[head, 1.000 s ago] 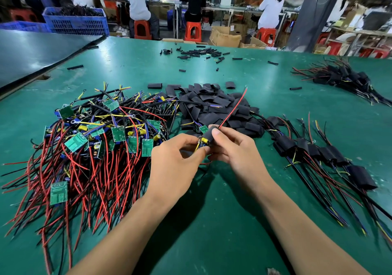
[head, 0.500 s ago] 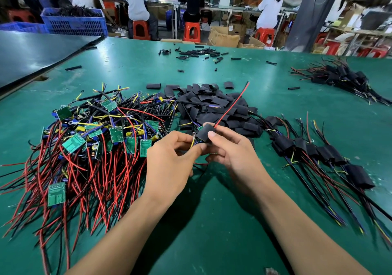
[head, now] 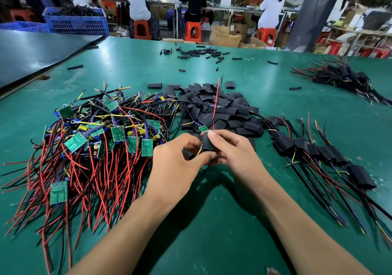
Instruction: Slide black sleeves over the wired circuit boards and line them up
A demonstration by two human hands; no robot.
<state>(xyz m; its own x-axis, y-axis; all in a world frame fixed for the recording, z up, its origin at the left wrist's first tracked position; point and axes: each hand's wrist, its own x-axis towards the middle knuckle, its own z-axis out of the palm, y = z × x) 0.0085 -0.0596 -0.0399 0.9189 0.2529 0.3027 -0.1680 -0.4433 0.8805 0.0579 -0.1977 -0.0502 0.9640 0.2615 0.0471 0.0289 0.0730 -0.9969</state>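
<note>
- The red wire (head: 216,105) is now standing nearly upright out of the black sleeve (head: 206,144); half a second ago it was leaning to the right.
- The black sleeve is being held just above the middle of the tabletop (head: 212,221).
- Lying on the tabletop are one heap of bare wired circuit boards (head: 95,143) toward the left edge, one pile of loose sleeves (head: 233,113) in the middle, one row of sleeved boards (head: 318,151) toward the right edge, and one sleeved bundle (head: 343,77) near the far right corner.
- The pieces inside each are too tangled for counting.
- The right hand (head: 235,156) is gripping the black sleeve with curled fingers, the thumb on its top.
- The left hand (head: 176,164) is pinching the sleeve's lower end, where a yellow wire (head: 199,151) is coming out.
</note>
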